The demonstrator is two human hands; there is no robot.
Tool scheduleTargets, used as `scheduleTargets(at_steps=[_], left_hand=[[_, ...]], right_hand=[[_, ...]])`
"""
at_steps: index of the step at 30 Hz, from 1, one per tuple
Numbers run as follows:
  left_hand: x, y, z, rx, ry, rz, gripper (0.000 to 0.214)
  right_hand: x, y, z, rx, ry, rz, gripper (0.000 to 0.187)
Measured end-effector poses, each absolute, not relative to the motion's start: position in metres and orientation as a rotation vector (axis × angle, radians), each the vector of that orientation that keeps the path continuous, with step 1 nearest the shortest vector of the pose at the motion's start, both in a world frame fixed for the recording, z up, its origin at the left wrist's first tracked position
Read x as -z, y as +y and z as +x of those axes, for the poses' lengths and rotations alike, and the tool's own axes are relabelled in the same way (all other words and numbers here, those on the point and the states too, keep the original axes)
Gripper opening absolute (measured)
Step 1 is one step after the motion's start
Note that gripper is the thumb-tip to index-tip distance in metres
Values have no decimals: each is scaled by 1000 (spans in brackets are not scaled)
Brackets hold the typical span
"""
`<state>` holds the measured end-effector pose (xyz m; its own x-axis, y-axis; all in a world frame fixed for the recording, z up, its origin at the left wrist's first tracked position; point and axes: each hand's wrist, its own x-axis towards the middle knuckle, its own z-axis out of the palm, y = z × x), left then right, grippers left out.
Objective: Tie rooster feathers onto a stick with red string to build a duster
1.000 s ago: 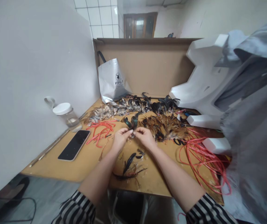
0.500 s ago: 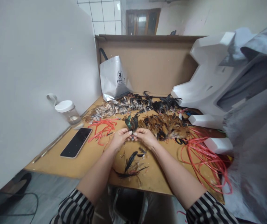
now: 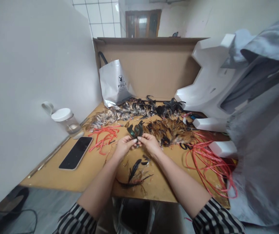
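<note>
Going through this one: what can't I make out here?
Head view, all:
Bases of the held feathers: partly covered by the left hand and right hand.
Bag: inside hidden by its front; fine print too small.
Grey cloth: cut off by the right edge.

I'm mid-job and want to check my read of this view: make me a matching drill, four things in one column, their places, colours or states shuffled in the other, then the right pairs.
Things
1. Green-black feather tuft
2. Phone
3. Bag
4. Jar

Places, colours, states
A. Silver, near the cardboard at the back
B. Topped with a white lid
C. Held by the left hand and right hand together
D. Lying face up, screen dark

Right pairs: 1-C, 2-D, 3-A, 4-B
</note>
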<state>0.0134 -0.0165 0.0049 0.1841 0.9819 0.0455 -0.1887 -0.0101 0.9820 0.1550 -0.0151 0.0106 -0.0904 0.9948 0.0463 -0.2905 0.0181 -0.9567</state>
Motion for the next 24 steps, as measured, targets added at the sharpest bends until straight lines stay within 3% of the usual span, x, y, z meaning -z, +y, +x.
scheduleTargets(at_steps=[7, 16, 24], left_hand=[[-8, -18, 15, -1142, 1013, 1176, 30], [2, -13, 12, -1060, 786, 1003, 27], [9, -5, 14, -1125, 982, 1191, 26]], right_hand=[[-10, -16, 156, -1301, -1125, -944, 27], [-12, -21, 152, -1589, -942, -780, 29], [-5, -18, 153, -1339, -1058, -927, 31]])
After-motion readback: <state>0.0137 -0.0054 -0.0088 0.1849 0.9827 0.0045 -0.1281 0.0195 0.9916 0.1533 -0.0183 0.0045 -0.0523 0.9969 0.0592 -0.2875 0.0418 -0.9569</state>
